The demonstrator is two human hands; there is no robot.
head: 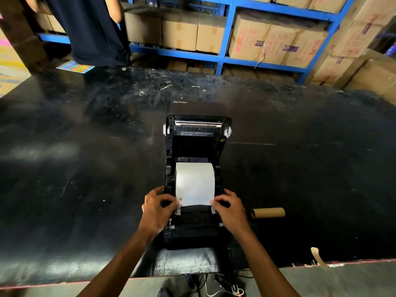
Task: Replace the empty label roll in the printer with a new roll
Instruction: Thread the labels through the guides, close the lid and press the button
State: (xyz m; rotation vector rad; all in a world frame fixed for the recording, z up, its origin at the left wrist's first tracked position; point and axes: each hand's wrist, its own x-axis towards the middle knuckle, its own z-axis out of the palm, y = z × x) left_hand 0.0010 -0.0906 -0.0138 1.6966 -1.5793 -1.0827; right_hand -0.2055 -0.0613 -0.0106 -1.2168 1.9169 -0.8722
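Left hand (157, 207) pinching the left corner of the paper (195, 185), right hand (229, 207) pinching the right corner. Paper drawn off the white roll seated in the open printer (196, 146), at 12 o'clock from the hands. Empty core (268, 212) lying on the table (85, 168) at 3 o'clock, just beside the right hand.

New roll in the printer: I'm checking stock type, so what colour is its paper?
Plain white, no visible print, on the roll; the head view shows it.
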